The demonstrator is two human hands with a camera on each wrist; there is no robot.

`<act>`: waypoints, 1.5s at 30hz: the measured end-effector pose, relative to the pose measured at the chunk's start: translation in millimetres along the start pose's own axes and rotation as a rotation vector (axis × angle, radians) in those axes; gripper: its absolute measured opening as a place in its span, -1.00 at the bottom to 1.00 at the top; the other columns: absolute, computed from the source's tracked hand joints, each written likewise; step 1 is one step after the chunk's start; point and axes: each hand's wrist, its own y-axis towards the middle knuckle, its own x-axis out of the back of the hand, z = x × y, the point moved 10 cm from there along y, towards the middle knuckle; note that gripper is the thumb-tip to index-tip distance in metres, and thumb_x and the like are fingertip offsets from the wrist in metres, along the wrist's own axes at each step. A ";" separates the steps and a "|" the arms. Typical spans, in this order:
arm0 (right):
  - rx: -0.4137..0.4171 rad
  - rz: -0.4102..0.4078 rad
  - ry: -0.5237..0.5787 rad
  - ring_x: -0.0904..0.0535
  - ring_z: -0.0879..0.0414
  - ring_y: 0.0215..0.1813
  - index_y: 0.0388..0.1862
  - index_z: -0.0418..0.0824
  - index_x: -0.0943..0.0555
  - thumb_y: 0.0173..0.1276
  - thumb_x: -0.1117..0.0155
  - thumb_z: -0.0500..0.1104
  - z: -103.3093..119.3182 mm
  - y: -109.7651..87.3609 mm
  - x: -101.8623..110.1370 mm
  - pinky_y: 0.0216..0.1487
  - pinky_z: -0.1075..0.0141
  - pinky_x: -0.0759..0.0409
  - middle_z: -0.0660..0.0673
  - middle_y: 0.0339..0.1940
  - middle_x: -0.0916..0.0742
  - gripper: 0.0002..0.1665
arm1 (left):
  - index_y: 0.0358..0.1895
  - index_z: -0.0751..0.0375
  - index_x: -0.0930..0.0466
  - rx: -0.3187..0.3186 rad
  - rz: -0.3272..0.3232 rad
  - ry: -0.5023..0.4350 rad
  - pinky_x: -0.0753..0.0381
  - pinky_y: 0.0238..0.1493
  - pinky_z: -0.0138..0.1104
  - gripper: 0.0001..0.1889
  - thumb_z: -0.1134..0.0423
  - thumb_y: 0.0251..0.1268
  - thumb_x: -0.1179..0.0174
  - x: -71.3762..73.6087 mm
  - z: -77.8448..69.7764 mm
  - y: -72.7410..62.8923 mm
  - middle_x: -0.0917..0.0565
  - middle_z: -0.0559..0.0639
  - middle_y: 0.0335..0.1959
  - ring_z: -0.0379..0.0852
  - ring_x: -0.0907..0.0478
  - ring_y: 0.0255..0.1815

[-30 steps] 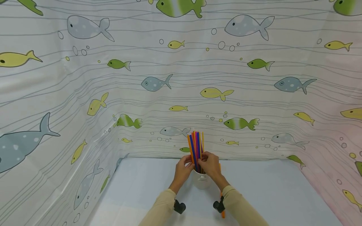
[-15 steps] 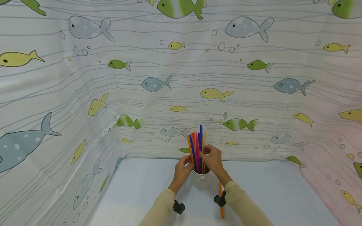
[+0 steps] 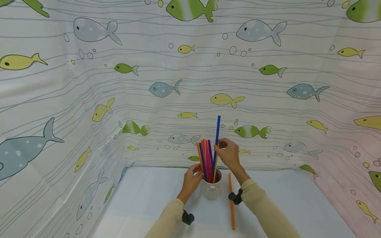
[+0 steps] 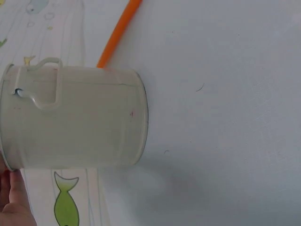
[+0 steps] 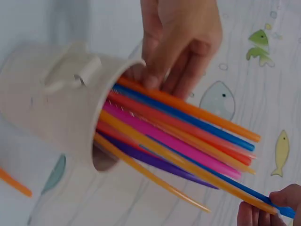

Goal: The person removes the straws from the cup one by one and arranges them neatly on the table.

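A white cup (image 3: pixel 212 191) with a small side handle stands upright on the table, full of coloured plastic straws (image 3: pixel 205 155). My left hand (image 3: pixel 191 178) holds the cup's rim from the left, its thumb against an orange straw (image 5: pixel 211 115) there. My right hand (image 3: pixel 228 153) pinches a blue straw (image 3: pixel 218 127) raised well above the others, its lower part among them. In the right wrist view a yellow-orange straw (image 5: pixel 225 186) runs up to the same fingertips. The left wrist view shows the cup's side (image 4: pixel 80 122) and a little of my left hand (image 4: pixel 16 202).
A loose orange straw (image 3: pixel 232 205) lies on the white table (image 3: pixel 276 198), right of the cup and beside my right forearm. A curtain (image 3: pixel 190 72) printed with fish rises behind the table and along both sides.
My right hand has moved up and to the right, drawing the blue straw higher out of the bunch and tilting it right. My left hand stays at the cup's rim.
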 end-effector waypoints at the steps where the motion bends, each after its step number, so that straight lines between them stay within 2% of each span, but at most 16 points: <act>1: 0.010 -0.001 0.000 -0.68 0.01 -0.31 -0.20 -0.36 -0.67 0.17 -0.45 -0.27 3.2 4.3 3.2 -0.23 0.18 -0.74 -0.16 -0.37 -0.75 -0.76 | 0.18 0.33 -0.50 0.002 0.000 0.006 -0.59 0.15 -0.29 -0.58 0.43 0.25 -0.28 0.0 -0.2 0.0 -0.62 0.12 0.03 0.03 -0.57 0.09; 8: 0.075 -0.031 -0.004 -0.68 -0.05 -0.29 -0.18 -0.40 -0.66 0.19 -0.42 -0.29 26.3 34.2 33.2 -0.20 0.15 -0.73 -0.23 -0.33 -0.75 -0.75 | 0.18 0.33 -0.49 0.020 0.003 0.008 -0.57 0.17 -0.28 -0.59 0.42 0.26 -0.27 -1.8 0.9 0.1 -0.61 0.13 0.04 0.05 -0.55 0.11; 13: 0.080 -0.077 -0.024 -0.68 -0.06 -0.26 -0.15 -0.40 -0.66 0.20 -0.40 -0.29 32.4 46.6 57.6 -0.18 0.16 -0.70 -0.24 -0.31 -0.75 -0.74 | 0.17 0.34 -0.50 0.010 0.006 -0.002 -0.58 0.16 -0.27 -0.59 0.42 0.25 -0.28 -1.9 1.4 0.5 -0.61 0.14 0.03 0.07 -0.55 0.11; 18: 0.043 -0.094 -0.038 -0.67 -0.06 -0.22 -0.11 -0.36 -0.67 0.24 -0.38 -0.25 24.0 47.5 74.9 -0.21 0.24 -0.64 -0.22 -0.28 -0.75 -0.73 | 0.19 0.29 -0.49 0.018 0.008 0.001 -0.57 0.16 -0.34 -0.59 0.41 0.27 -0.26 -0.7 3.1 1.2 -0.61 0.10 0.04 0.02 -0.54 0.12; 25: -0.022 -0.168 -0.061 -0.66 -0.02 -0.19 -0.10 -0.34 -0.66 0.26 -0.36 -0.26 -1.5 45.7 100.2 -0.29 0.57 -0.54 -0.20 -0.25 -0.74 -0.75 | 0.19 0.30 -0.50 0.008 0.005 0.009 -0.57 0.16 -0.31 -0.60 0.40 0.28 -0.26 -2.1 3.4 1.5 -0.60 0.11 0.05 0.04 -0.54 0.12; 27: -0.042 -0.176 -0.072 -0.66 -0.03 -0.19 -0.10 -0.35 -0.65 0.26 -0.35 -0.26 -10.3 44.4 105.5 -0.28 0.55 -0.53 -0.21 -0.25 -0.74 -0.74 | 0.18 0.30 -0.50 0.009 0.005 0.012 -0.57 0.16 -0.31 -0.60 0.39 0.28 -0.26 -2.4 3.2 1.0 -0.60 0.11 0.05 0.04 -0.54 0.12; 31: -0.083 -0.135 -0.100 -0.66 -0.08 -0.17 -0.05 -0.37 -0.65 0.27 -0.34 -0.25 -31.9 36.3 104.7 -0.21 0.33 -0.58 -0.23 -0.24 -0.74 -0.70 | 0.18 0.31 -0.50 0.013 -0.002 0.017 -0.57 0.16 -0.33 -0.59 0.42 0.26 -0.26 -1.0 3.0 1.1 -0.61 0.11 0.04 0.03 -0.55 0.11; 35: -0.137 -0.072 -0.139 -0.66 -0.09 -0.14 0.03 -0.38 -0.64 0.29 -0.34 -0.21 -58.9 20.3 94.1 -0.15 0.16 -0.65 -0.24 -0.21 -0.74 -0.63 | 0.18 0.32 -0.50 0.007 -0.010 0.016 -0.57 0.15 -0.34 -0.59 0.45 0.24 -0.26 0.8 3.2 2.2 -0.61 0.12 0.03 0.02 -0.55 0.11; 40: -0.202 -0.010 -0.169 -0.66 -0.11 -0.15 0.03 -0.41 -0.64 0.31 -0.31 -0.21 -85.3 -4.4 81.5 -0.15 0.14 -0.67 -0.27 -0.20 -0.74 -0.62 | 0.18 0.32 -0.49 0.008 -0.004 -0.001 -0.57 0.16 -0.34 -0.60 0.44 0.26 -0.25 -0.5 4.4 2.5 -0.61 0.12 0.05 0.03 -0.55 0.12; 45: -0.307 0.075 -0.130 -0.69 -0.08 -0.21 0.06 -0.44 -0.62 0.32 -0.29 -0.22 -110.3 -30.8 68.3 -0.23 0.21 -0.71 -0.30 -0.19 -0.73 -0.60 | 0.18 0.29 -0.50 0.013 -0.002 0.006 -0.57 0.16 -0.34 -0.60 0.42 0.27 -0.25 -1.7 5.4 2.2 -0.61 0.10 0.05 0.02 -0.55 0.12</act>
